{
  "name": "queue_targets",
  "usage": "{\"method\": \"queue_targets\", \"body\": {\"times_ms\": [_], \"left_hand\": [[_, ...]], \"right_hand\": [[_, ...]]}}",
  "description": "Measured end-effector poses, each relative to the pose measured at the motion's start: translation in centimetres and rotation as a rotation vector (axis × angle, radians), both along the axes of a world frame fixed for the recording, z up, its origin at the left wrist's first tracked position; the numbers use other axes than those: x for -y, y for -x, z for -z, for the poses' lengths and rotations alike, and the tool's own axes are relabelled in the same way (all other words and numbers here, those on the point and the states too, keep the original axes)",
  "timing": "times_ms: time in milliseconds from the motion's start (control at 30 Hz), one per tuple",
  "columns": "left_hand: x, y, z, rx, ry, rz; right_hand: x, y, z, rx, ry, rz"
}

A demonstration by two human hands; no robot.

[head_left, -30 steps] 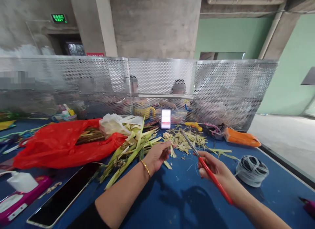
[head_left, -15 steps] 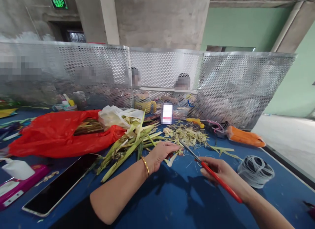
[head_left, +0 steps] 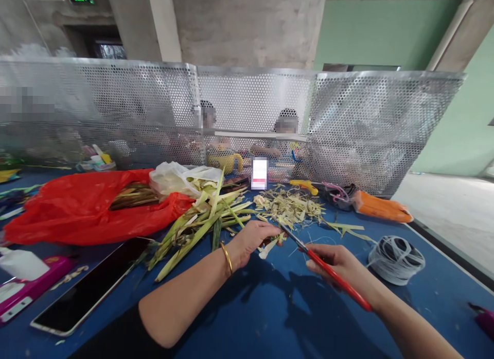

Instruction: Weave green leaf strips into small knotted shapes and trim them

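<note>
My right hand (head_left: 335, 266) is closed around red-handled scissors (head_left: 328, 269), whose metal blades point up and left. The blade tips lie close beside the fingers of my left hand (head_left: 254, 240), which wears a gold bangle. Those fingers pinch a small pale strip of plant husk (head_left: 268, 249) that hangs below them; its upper part is hidden by the fingers. Just beyond the tips is a heap of husk clippings (head_left: 293, 207). To the left of my left hand lies a bundle of long green-yellow husk leaves (head_left: 189, 245).
A red plastic bag (head_left: 77, 209) and a black-screened phone (head_left: 92, 287) lie left, near a purple power strip (head_left: 34, 287). A ball of pale cord (head_left: 397, 261) and an orange packet (head_left: 380, 207) lie right. A perforated metal screen (head_left: 254, 99) crosses the table's back, with people behind it.
The view has shifted slightly, moving the table things a little left and up. The scissors' tips have come closer to the fingers of my left hand, which still pinch the husk.
</note>
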State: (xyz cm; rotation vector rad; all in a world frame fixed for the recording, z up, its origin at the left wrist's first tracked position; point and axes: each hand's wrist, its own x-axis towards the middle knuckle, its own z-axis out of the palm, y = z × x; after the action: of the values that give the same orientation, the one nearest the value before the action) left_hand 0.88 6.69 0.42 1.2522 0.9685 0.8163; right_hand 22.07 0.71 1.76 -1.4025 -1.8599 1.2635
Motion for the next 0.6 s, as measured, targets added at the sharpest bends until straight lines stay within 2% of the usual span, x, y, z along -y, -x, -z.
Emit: {"method": "queue_targets", "body": {"times_ms": [300,500,600], "left_hand": [[-0.24,0.12,0.02,0.03,0.033,0.004],[-0.74,0.39,0.36,0.209,0.136,-0.07],[-0.89,0.4,0.03,0.326,0.223,-0.139]], "right_hand": [[-0.34,0.01,0.25,0.078,-0.155,0.026],[-0.34,-0.02,0.55,-0.025,-0.144,0.232],[0.18,-0.21,0.11,-0.106,-0.193,0.158]]}}
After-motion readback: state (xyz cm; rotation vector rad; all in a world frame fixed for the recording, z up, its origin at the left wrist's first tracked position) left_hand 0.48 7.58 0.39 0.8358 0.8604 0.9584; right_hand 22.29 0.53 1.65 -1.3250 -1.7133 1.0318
